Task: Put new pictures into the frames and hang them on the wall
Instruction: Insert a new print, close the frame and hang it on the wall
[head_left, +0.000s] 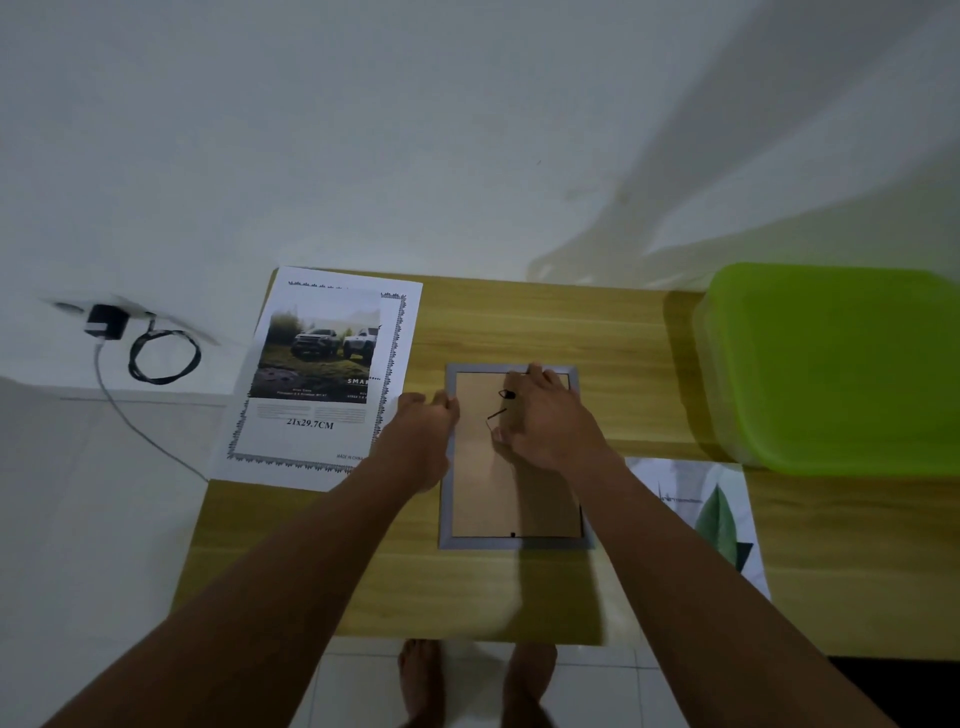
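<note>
White wall (467, 130) fills the upper half of the view, and a pale wooden surface (519, 322) stands against it. A lime-green plastic box (841, 364) with its lid on sits at the right end of the surface. At the left end lies a large printed sheet (322, 374) showing two trucks, its left edge hanging past the surface. The frame (514, 542), grey-edged, lies face down in the middle of the surface, its brown backing board (514, 499) turned up. A leaf print (722, 514) lies flat just to the right of the frame, near the box.

The right hand (550, 421) rests on the backing board, fingers (535, 371) released and reaching to the frame's top rail. The left hand (423, 436) is at the frame's left rail with its fingers (447, 402) curled; whether they grasp the rail I cannot tell. A small black hanger loop (506, 394) shows on the board beside the right hand. A black charger (106, 322) with a looped cable (163, 356) hangs on the wall at left.
</note>
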